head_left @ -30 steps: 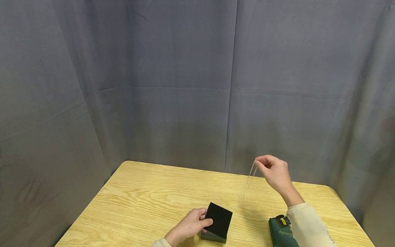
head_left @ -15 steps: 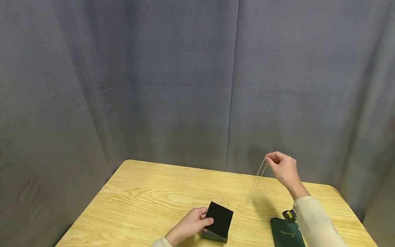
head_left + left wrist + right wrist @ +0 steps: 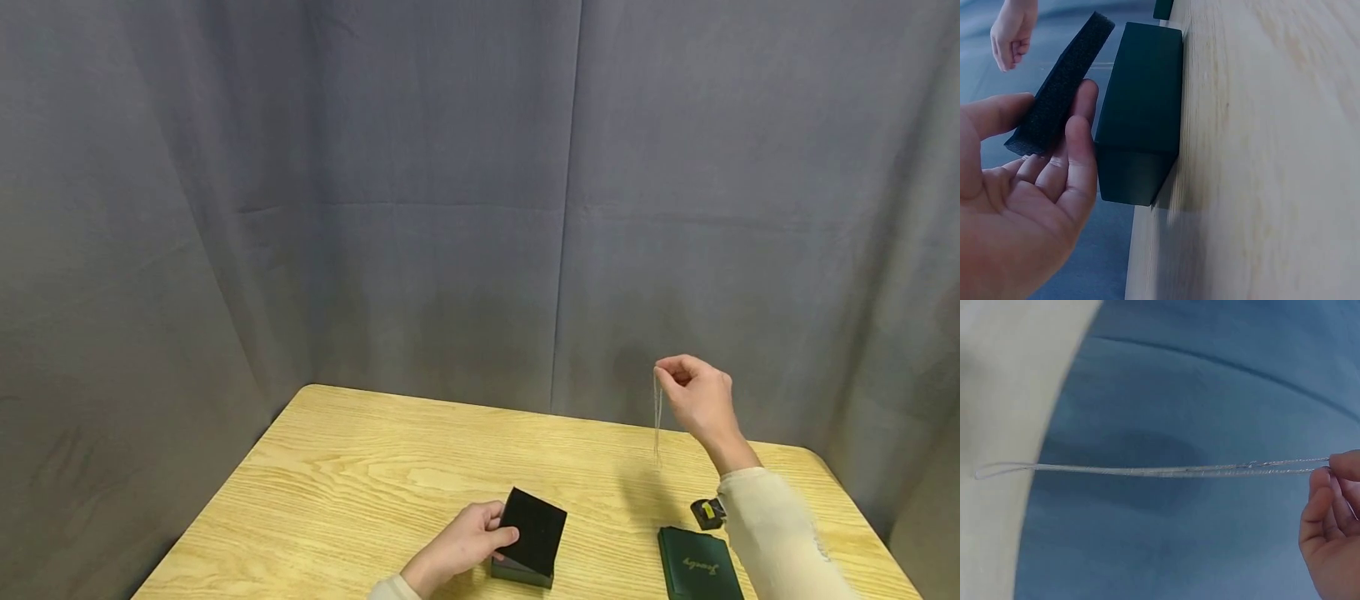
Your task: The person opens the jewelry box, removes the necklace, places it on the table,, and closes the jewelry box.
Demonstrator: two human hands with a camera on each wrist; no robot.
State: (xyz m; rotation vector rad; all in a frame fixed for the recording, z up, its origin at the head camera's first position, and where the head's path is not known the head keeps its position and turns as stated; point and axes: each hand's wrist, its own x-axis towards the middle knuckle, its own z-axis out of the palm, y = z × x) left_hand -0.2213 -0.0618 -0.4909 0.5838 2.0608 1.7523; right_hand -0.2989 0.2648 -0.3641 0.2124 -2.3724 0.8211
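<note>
Chain (image 3: 1147,471), clearly looped, right-wrist view only

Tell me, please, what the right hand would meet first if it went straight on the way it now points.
Most likely the gray curtain: nothing else shows ahead of the right hand, which pinches a thin chain, though the curtain's distance is unclear.

Your right sleeve (image 3: 776,533), toward the right edge of the counter (image 3: 360,475), is cream and wide, with a small greyish patch (image 3: 822,548) on its outer side. A small black block (image 3: 703,515) with a yellow marking (image 3: 708,509) sits at its cuff (image 3: 741,482). Your left sleeve (image 3: 393,589) shows just a cream end; your left grip (image 3: 468,540) and right grip (image 3: 699,402) are bare.
</note>
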